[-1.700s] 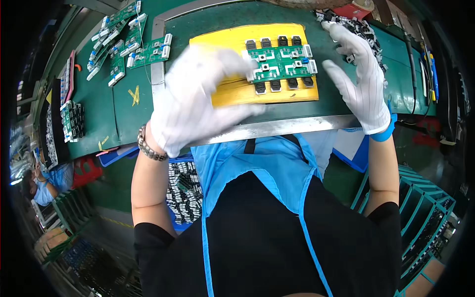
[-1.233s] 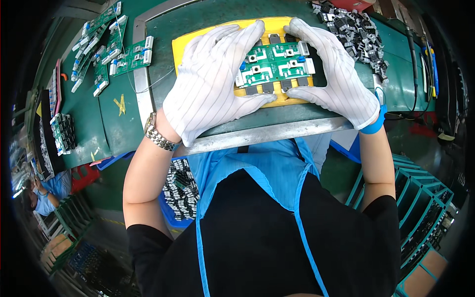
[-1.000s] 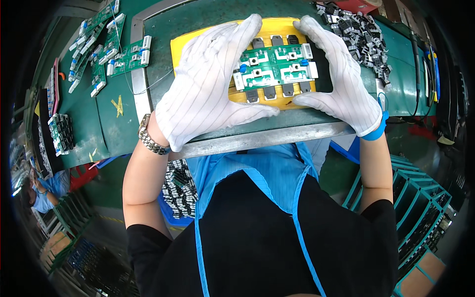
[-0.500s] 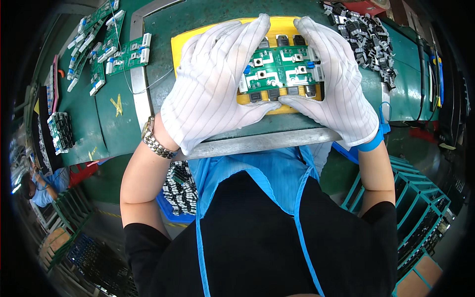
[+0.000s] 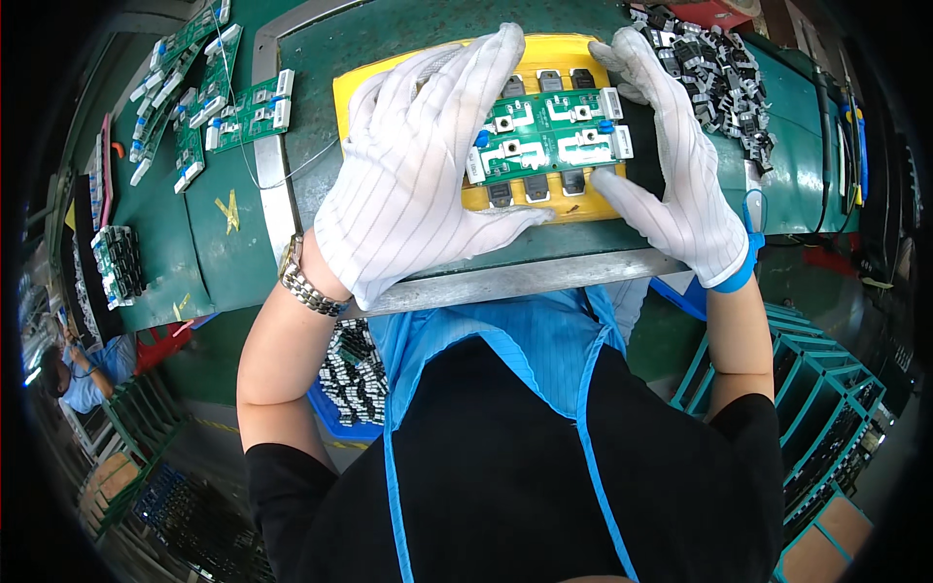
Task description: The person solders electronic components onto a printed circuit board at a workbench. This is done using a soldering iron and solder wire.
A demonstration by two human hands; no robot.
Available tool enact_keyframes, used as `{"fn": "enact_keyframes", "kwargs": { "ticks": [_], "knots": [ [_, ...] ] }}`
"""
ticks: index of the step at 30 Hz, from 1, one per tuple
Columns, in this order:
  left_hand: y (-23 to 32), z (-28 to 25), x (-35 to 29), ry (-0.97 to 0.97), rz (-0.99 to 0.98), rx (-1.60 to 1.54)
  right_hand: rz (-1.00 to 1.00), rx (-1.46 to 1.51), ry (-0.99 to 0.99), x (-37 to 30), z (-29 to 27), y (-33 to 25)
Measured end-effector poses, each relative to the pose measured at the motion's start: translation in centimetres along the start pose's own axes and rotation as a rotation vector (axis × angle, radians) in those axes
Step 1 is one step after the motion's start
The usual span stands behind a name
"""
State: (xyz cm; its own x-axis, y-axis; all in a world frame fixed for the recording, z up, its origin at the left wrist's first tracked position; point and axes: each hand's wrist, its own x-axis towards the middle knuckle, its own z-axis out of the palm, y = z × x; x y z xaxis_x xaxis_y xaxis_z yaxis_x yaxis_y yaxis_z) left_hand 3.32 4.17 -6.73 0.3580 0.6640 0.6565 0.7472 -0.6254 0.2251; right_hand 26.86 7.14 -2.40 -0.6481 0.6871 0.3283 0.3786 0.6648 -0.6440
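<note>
A green circuit board (image 5: 544,136) with white blocks and blue parts at its ends lies on a yellow fixture (image 5: 457,199). Black components with metal tabs (image 5: 535,187) stick out along the board's upper and lower edges. My left hand (image 5: 413,165), in a white striped glove, rests over the fixture's left end, thumb and fingers spread around the board's left side. My right hand (image 5: 680,165), gloved too, is open at the fixture's right end. Its thumb is by the lower right component and its fingers lie near the upper right corner.
More green boards (image 5: 248,115) are stacked at the far left. A pile of loose black and silver components (image 5: 719,83) lies at the far right. A metal strip (image 5: 525,282) edges the bench. A blue bin (image 5: 345,418) sits below, and a person in blue (image 5: 102,364) is at left.
My right hand has shifted right, away from the board, and its thumb and fingers have spread, uncovering the board's right end. My left hand has hardly moved.
</note>
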Motion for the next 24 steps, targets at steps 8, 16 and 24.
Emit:
{"fn": "enact_keyframes", "kwargs": {
  "ticks": [8,16,24],
  "knots": [
    [2.1,-3.9,1.7,-0.348,-0.158,-0.052,-0.054,-0.098,-0.039,0.1,-0.3,-0.1],
    [2.3,-4.0,1.8,-0.387,-0.194,-0.035,-0.056,-0.162,-0.037,0.2,-0.2,-0.2],
    [1.6,-4.2,1.5,-0.373,-0.167,-0.101,-0.047,-0.132,-0.021,0.1,-0.1,0.0]
  ]
}}
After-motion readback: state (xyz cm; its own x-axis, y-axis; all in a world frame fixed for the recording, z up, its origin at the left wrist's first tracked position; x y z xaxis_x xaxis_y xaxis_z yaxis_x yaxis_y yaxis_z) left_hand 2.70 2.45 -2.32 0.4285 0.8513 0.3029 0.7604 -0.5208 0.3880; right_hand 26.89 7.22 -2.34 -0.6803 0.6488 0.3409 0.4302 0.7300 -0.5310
